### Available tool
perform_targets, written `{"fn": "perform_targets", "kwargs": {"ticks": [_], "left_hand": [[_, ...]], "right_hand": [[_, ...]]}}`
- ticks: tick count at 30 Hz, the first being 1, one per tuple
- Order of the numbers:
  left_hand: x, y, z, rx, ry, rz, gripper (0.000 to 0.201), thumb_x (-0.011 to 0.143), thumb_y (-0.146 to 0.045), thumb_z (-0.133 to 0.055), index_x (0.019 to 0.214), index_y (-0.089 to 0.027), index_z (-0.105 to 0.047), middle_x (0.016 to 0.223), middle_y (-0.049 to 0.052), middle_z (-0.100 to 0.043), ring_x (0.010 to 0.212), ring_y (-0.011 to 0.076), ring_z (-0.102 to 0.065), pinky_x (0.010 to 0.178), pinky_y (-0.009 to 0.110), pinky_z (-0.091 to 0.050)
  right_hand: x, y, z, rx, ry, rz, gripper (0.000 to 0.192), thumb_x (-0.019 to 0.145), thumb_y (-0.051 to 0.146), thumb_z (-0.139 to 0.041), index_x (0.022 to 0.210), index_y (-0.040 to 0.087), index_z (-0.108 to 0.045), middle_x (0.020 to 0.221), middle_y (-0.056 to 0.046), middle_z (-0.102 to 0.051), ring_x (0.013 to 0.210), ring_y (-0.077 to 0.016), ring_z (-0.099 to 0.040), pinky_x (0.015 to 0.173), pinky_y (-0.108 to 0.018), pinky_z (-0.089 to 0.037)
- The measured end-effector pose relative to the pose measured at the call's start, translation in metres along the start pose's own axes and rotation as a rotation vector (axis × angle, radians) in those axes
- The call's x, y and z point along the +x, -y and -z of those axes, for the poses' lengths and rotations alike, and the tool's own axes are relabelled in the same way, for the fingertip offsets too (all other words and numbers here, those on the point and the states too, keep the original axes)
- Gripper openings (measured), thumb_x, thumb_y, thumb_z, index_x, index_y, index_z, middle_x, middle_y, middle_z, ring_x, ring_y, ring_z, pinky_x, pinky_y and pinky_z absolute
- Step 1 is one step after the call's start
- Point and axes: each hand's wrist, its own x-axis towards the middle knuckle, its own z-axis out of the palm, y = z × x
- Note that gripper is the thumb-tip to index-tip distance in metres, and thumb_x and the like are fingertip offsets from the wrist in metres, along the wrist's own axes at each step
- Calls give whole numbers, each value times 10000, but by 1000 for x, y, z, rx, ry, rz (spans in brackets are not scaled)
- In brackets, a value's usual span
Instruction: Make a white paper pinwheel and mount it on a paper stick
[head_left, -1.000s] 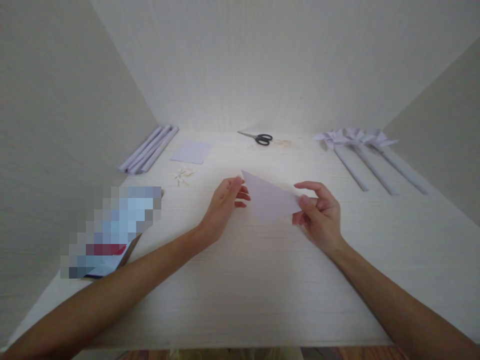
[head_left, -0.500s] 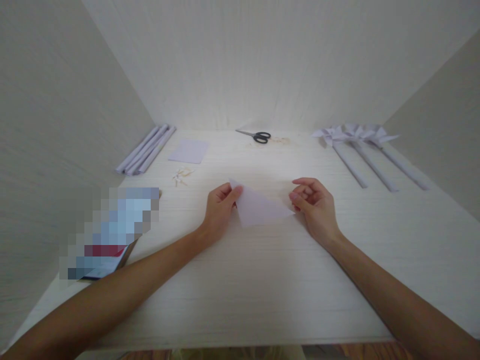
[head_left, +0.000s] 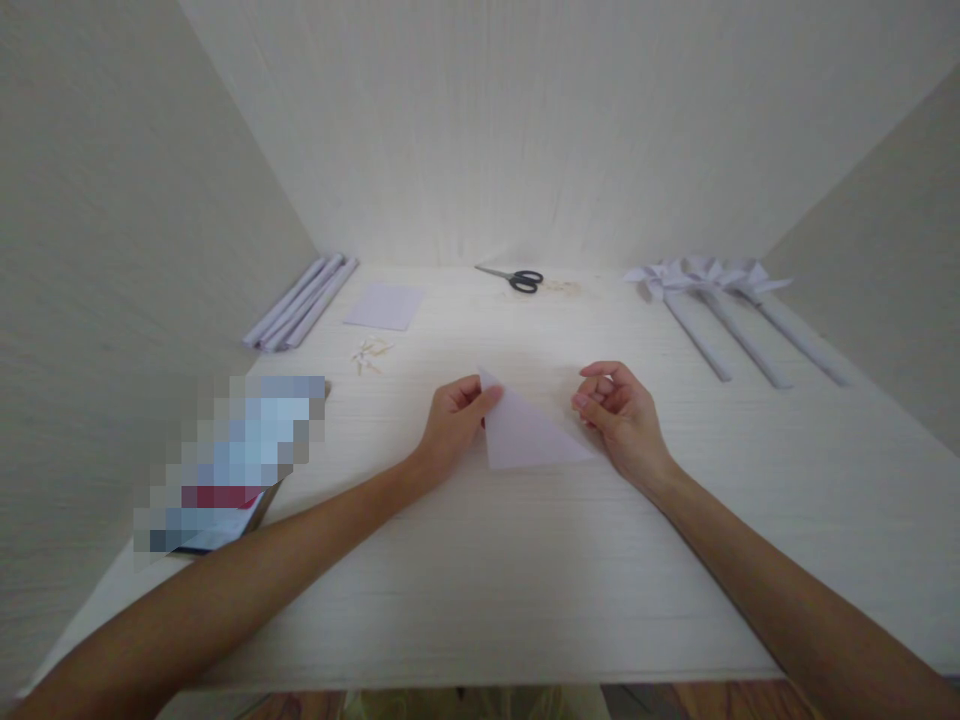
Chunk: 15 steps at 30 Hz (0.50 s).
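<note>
Left hand (head_left: 454, 420) pinches the folded paper triangle (head_left: 525, 435) at its top corner; right hand (head_left: 619, 415), fingers loosely curled and empty, rests just beside it on the desk (head_left: 480, 580).

2 bare hands low over the work, arms in from both bottom corners.

L hand (head_left: 454, 418): forearm runs in from bottom-left, wrist straight, fingers curled, thumb + fingertips pinched shut at the upper tip, knuckles up. R hand (head_left: 619, 415): forearm in from bottom-right, wrist slightly bent inward, fingers loosely curled toward palm, index + thumb close together, not clearly gripping. Hands near each other, apart, roughly level. Both arms bare to past the elbow.
</note>
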Motion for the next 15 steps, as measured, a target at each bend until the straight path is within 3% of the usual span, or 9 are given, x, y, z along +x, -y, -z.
{"fn": "perform_targets", "kwargs": {"ticks": [6,12,15], "left_hand": [[-2,-1,-2,36,32,3,196,641,-304,-600,566,-142,-520,502,-48,-462,478,64,-424,477,201,-309],[-2,-1,-2,33,63,4,203,645,-319,-607,583,-136,-543,517,-39,-472,488,66,-422,482,202,-311],[-3,-4,-2,-46,142,45,186,655,-324,-605,701,-144,-600,558,-28,-499,506,68,-434,485,199,-311]], "right_hand": [[-1,5,-6,-58,148,-91,186,643,182,-648,747,174,-494,567,65,-481,445,-39,-403,394,-169,-293],[-5,9,-8,-88,316,-151,221,637,208,-660,783,174,-498,637,38,-537,509,-53,-459,429,-174,-318],[-7,11,-9,-78,363,-191,213,646,199,-654,775,179,-486,603,52,-532,474,-44,-445,415,-165,-303]]}}
